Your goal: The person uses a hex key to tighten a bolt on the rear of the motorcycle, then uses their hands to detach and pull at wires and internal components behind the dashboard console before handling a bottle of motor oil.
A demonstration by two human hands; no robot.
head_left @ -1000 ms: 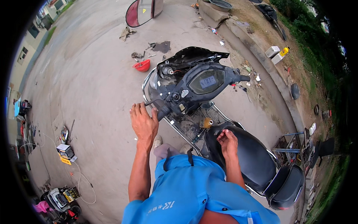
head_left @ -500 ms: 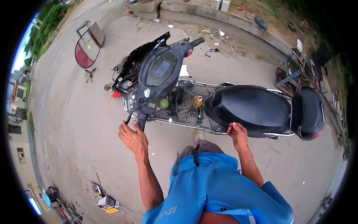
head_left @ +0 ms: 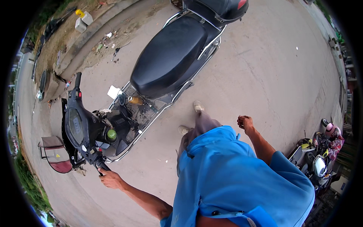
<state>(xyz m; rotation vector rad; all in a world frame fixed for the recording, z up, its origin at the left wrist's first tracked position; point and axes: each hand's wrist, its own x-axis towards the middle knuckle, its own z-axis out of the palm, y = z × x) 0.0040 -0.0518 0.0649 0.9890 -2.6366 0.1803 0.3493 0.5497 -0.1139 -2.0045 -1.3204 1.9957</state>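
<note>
My left hand (head_left: pixel 110 179) is closed around the end of the near handlebar grip (head_left: pixel 100 164) of a black scooter, with the fingers' undersides hidden. Between the handlebars sits the dashboard (head_left: pixel 76 126). On the scooter's footboard (head_left: pixel 140 123) stand an amber bottle (head_left: pixel 135 100) and a green round-topped thing (head_left: pixel 111 134), with a dark-handled tool (head_left: pixel 152 108) beside the bottle. The long black seat (head_left: pixel 170 53) stretches away toward the rear box (head_left: pixel 221 9). My right hand (head_left: pixel 245 122) hangs in the air right of the scooter, fingers curled, nothing visible in it.
A windshield (head_left: pixel 56 154) with a dark red lower part lies past the scooter's front. White jugs (head_left: pixel 84 21) stand by the kerb at upper left. Another parked scooter (head_left: pixel 319 166) with a pink helmet is at the right. My shoes (head_left: pixel 197 106) are on the concrete near the footboard.
My view has turned, so the scooter now points to the lower left. My left hand has gone from open beside the grip to closed on it. My right hand is farther from the seat.
</note>
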